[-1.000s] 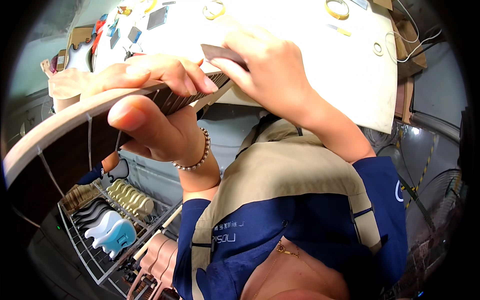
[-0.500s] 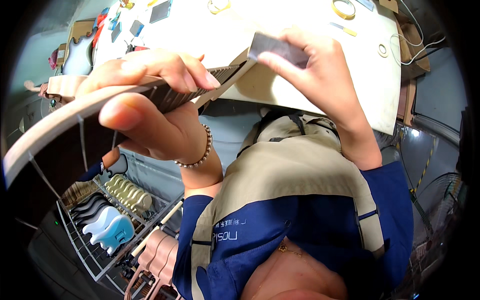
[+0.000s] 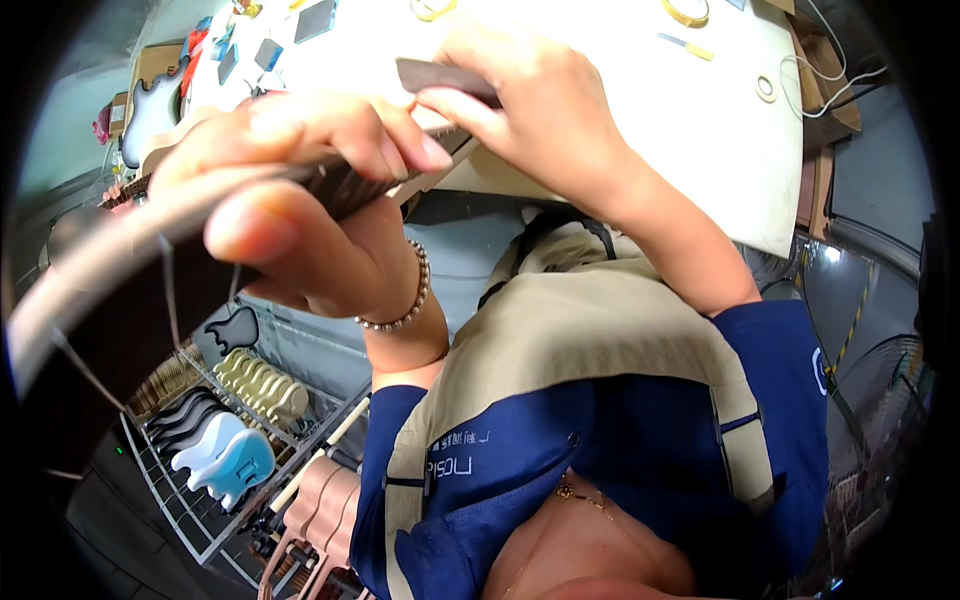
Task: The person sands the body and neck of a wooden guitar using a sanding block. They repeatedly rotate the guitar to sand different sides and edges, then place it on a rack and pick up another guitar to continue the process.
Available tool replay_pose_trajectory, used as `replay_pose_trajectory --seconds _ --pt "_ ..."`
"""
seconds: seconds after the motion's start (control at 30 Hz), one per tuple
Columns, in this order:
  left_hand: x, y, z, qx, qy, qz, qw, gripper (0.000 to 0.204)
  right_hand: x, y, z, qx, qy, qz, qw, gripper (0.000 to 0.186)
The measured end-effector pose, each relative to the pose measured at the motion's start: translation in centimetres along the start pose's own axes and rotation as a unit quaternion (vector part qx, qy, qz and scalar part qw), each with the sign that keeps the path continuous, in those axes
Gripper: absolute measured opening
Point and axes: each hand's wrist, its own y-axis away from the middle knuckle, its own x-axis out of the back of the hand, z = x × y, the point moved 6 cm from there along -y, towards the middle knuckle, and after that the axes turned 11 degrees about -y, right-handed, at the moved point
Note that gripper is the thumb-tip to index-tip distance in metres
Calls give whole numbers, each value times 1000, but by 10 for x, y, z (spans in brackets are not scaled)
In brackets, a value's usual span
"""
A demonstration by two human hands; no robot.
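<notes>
My left hand [image 3: 310, 210] is wrapped around a pale wooden guitar neck [image 3: 70, 290], thumb underneath and fingers over its dark fretboard [image 3: 345, 185]. The neck curves from the lower left up toward the table. My right hand [image 3: 540, 125] pinches a flat dark block [image 3: 440, 76] and presses it on the upper end of the fretboard, just past my left fingertips. A bead bracelet [image 3: 405, 310] sits on my left wrist. The far end of the neck is hidden behind my hands.
A white table [image 3: 620, 70] lies beyond my hands, with tape rings [image 3: 686, 13], small parts and cables on it. A wire rack [image 3: 190, 510] at the lower left holds several small guitar bodies [image 3: 235, 455]. A fan [image 3: 890, 400] stands at the right.
My right hand slid the dark block away to the right along the neck, then back left toward my left fingers. The neck and left hand now sit closer to the camera.
</notes>
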Motion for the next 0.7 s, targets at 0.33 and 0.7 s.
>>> replay_pose_trajectory --seconds 0.33,0.7 --pt "5 0 3 -1 7 -42 999 46 -1 7 2 1 11 13 1000 19" --pt "27 10 2 17 4 39 999 46 12 -4 9 25 6 59 998 20"
